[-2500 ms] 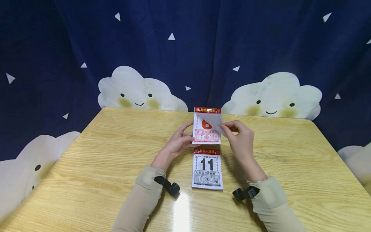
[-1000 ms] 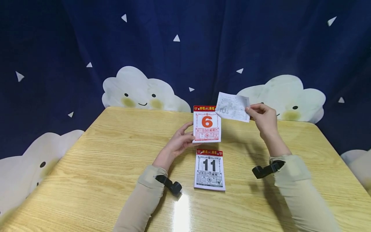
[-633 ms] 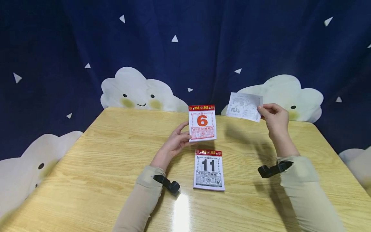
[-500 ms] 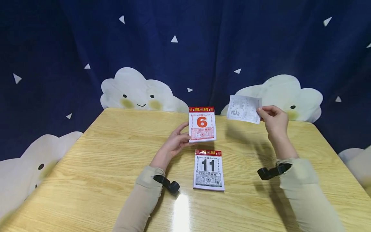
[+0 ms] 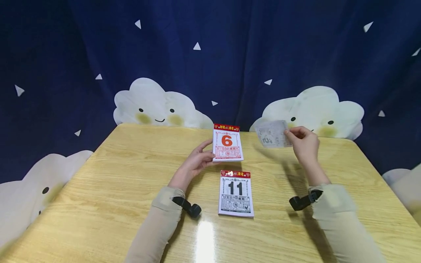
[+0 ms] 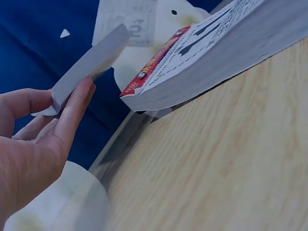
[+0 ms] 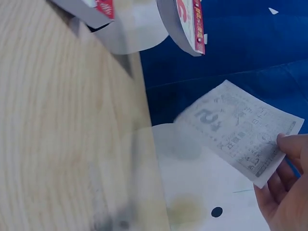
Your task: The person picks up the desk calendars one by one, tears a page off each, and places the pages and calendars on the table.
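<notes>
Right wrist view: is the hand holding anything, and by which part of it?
Yes: the right hand pinches a thin white rectangular printed paper sheet near the middle of one short edge.

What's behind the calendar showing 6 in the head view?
Part of the left hand lies behind the calendar; the table shows beside it. Whatever it covers is hidden.

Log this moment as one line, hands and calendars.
left hand: grips red-6 calendar | right hand: pinches loose sheet | black-11 calendar: lying on table
</notes>
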`<move>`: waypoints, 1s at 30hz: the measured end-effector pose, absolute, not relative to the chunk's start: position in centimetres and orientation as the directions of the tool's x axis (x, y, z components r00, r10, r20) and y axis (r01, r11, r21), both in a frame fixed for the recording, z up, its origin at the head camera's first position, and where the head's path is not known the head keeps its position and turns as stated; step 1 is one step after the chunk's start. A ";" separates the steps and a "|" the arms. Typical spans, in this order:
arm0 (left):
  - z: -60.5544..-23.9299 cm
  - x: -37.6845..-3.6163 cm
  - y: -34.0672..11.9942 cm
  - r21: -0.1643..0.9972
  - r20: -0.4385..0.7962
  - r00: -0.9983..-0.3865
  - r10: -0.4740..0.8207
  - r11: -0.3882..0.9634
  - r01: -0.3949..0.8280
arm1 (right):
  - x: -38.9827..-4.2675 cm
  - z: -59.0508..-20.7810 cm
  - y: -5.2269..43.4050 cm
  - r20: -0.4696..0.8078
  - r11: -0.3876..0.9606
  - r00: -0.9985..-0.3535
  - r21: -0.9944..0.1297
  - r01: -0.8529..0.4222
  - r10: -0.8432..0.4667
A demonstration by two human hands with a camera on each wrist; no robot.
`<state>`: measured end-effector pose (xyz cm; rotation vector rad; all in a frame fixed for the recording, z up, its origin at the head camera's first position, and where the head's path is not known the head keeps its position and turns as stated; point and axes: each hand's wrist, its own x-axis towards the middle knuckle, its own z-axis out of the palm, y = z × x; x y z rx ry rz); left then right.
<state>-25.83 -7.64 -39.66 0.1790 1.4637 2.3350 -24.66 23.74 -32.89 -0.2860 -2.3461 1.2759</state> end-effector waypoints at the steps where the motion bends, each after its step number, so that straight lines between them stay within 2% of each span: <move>1: -39.7 -25.8 -7.6 0.889 -0.097 -0.921 0.377 -0.384 -0.251 | -24.6 -33.0 23.7 0.305 0.579 -0.875 -0.815 -0.036 0.375; 8: -39.9 -26.0 -7.3 0.894 -0.115 -0.924 0.364 -0.368 -0.256 | -25.1 -34.4 23.6 0.474 0.737 -0.835 -0.662 -0.132 0.277; 11: -40.0 -26.1 -7.0 0.896 -0.126 -0.924 0.361 -0.358 -0.262 | -25.2 -35.1 23.5 0.565 0.802 -0.804 -0.560 -0.208 0.186; 14: -40.2 -26.2 -6.9 0.899 -0.146 -0.925 0.350 -0.344 -0.272 | -25.2 -35.8 23.2 0.600 0.839 -0.797 -0.468 -0.276 0.073; 20: -40.6 -26.4 -6.6 0.894 -0.183 -0.924 0.336 -0.334 -0.298 | -24.9 -37.1 22.3 0.516 0.856 -0.854 -0.412 -0.313 -0.064; 26: -40.8 -26.5 -6.5 0.885 -0.232 -0.917 0.323 -0.321 -0.337 | -24.6 -37.6 21.4 0.346 0.868 -0.930 -0.418 -0.270 -0.123; 30: -40.8 -26.6 -6.2 0.886 -0.251 -0.911 0.326 -0.301 -0.352 | -24.4 -37.7 21.0 0.251 0.885 -0.949 -0.374 -0.276 -0.190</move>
